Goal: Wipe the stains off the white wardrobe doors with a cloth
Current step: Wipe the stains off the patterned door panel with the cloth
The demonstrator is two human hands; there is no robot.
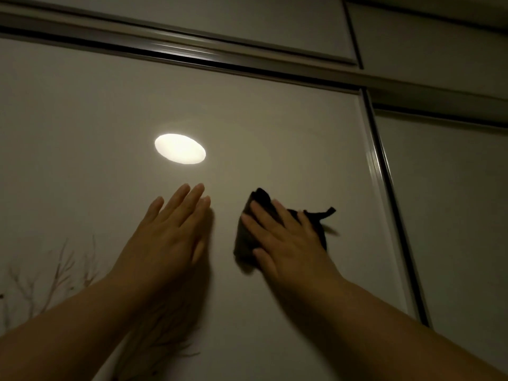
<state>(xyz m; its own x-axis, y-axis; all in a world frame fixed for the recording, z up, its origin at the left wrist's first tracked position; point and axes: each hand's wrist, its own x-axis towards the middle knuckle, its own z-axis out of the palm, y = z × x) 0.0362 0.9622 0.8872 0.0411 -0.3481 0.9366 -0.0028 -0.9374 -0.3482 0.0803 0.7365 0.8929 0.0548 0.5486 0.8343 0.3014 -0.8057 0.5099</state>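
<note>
- Cloth [244,242]: dark, soft, crumpled into an uneven wad; thin strip/corner sticks out to the R. Lies flat vs. the door, upper-right part of the panel, near the vertical frame.
- R hand [291,243]: on top of cloth, fingers straight & spread, palm pressing it onto the door. No curl round it, just pressure.
- L hand [170,237]: flat on the bare door just L of the cloth, not touching it; fingers straight, close together, holding nothing. Casts a dark shadow along its R edge.
- Both forearms bare, reaching up from bottom of view.
- Wardrobe door [275,119]: smooth, pale, glossy panel; looks greyish in the dim light.
- Lamp reflection [180,149]: bright oval glare on the gloss, above the L hand.
- Branch print [60,270]: faint brown bare twigs, lower L of the panel; more twigs under the L forearm.
- Top rail [192,50]: brushed metal track w/ dark gaps, running diagonally across the top.
- Vertical frame [382,188]: slim shiny metal strip edging the door on the R.
- Next door [453,215]: plain pale panel beyond the frame, in shade.
- Upper panels [220,17]: flat pale cupboard fronts above the rail, dark seam between them.
- Stains: can't make out any in this light.
</note>
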